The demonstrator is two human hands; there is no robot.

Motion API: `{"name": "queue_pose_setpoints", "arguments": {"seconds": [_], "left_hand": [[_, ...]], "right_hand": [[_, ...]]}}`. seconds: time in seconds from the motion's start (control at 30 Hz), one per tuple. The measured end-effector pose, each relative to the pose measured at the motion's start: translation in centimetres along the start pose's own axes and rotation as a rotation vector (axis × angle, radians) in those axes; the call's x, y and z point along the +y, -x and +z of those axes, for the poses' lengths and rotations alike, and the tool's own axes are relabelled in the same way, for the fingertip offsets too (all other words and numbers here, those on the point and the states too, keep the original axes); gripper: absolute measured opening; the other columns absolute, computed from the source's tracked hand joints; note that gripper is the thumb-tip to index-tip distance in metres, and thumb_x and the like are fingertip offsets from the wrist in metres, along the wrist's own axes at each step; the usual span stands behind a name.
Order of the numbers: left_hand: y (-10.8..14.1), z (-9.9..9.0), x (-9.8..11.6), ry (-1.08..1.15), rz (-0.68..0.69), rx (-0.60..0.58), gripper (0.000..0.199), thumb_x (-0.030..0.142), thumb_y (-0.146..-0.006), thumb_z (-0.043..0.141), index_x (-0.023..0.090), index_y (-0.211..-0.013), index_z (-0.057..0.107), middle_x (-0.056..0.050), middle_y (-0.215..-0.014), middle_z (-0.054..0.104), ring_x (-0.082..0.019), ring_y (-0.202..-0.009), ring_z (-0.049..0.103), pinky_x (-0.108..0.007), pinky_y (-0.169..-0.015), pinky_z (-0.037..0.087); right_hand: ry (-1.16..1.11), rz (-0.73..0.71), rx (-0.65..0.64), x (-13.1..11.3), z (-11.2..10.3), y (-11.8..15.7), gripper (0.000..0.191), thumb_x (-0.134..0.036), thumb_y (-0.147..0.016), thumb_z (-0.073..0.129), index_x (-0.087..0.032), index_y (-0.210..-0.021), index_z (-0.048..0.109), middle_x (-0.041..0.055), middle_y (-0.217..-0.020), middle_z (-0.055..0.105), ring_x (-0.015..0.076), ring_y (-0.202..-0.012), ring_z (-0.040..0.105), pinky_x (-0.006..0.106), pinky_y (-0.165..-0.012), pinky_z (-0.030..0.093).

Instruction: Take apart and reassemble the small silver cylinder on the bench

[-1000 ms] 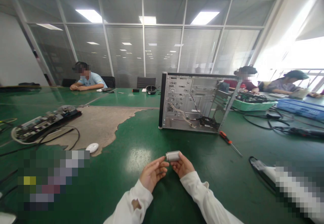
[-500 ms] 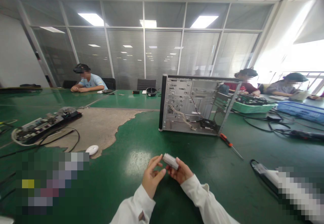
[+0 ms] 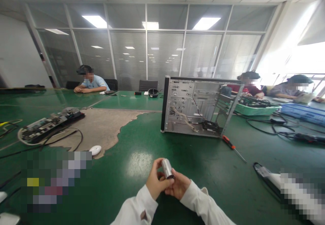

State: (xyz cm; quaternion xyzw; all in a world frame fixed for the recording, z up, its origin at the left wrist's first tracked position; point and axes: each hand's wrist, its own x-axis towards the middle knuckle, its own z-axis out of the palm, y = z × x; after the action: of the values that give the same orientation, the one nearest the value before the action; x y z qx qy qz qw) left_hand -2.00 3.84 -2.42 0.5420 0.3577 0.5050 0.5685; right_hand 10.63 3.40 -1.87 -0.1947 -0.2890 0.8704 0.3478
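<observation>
A small silver cylinder (image 3: 167,168), metallic and shiny with a dark lower end, is held up above the green table between my hands. My left hand (image 3: 156,181) is closed around its left side, with the thumb near the lower end. My right hand (image 3: 179,184) grips its lower right side, some fingers hidden beneath. The cylinder's exact kind does not show. Beyond the hands stands an open computer case (image 3: 193,106), its bare metal inside facing me, with loose cables and a dark fan. To its right lies an orange-handled screwdriver (image 3: 230,143).
A stripped electronic chassis (image 3: 50,125) with black cables lies at left, near a white disc (image 3: 95,150). A green basket (image 3: 256,109) of parts and a blue basket (image 3: 304,113) sit at right, near tangled cables. Several people sit around the table.
The silver cylinder has turned from lying nearly level to more upright. My left hand has closed onto it, where before its fingers were apart beside it. My view has shifted slightly.
</observation>
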Motion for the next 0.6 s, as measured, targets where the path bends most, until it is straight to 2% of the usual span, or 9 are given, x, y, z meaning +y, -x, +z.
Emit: {"name": "queue_pose_setpoints", "arguments": {"seconds": [0.27,0.43,0.6], "left_hand": [[-0.2,-0.3,0.0,-0.006,0.016,-0.044,0.063,0.033,-0.049,0.071,0.016,-0.102,0.041,-0.009,-0.100,0.049,-0.022,-0.091,0.049,-0.032,-0.077,0.038],[-0.1,-0.1,0.8,0.037,-0.052,-0.034,0.059,0.039,-0.048,0.070,0.016,-0.097,0.046,-0.006,-0.085,0.054,-0.019,-0.077,0.052,-0.030,-0.067,0.040],[-0.4,-0.2,1.0,0.073,-0.079,0.010,0.054,0.041,-0.043,0.071,0.016,-0.087,0.050,-0.005,-0.081,0.056,-0.022,-0.081,0.053,-0.032,-0.070,0.041]], "right_hand": [[-0.007,0.021,0.036,-0.2,0.6,0.1,0.046,-0.052,-0.060,0.059,-0.009,-0.075,0.061,0.0025,-0.057,0.061,0.0104,-0.056,0.056,0.021,-0.056,0.038],[-0.006,-0.003,-0.035,-0.6,1.1,0.8,0.045,-0.054,-0.065,0.052,-0.010,-0.056,0.060,0.0044,-0.054,0.060,0.0142,-0.062,0.058,0.023,-0.058,0.038],[-0.017,-0.015,-0.033,-0.7,1.4,1.0,0.041,-0.052,-0.064,0.053,-0.012,-0.063,0.062,0.0051,-0.062,0.062,0.0160,-0.067,0.058,0.025,-0.059,0.039]]}}
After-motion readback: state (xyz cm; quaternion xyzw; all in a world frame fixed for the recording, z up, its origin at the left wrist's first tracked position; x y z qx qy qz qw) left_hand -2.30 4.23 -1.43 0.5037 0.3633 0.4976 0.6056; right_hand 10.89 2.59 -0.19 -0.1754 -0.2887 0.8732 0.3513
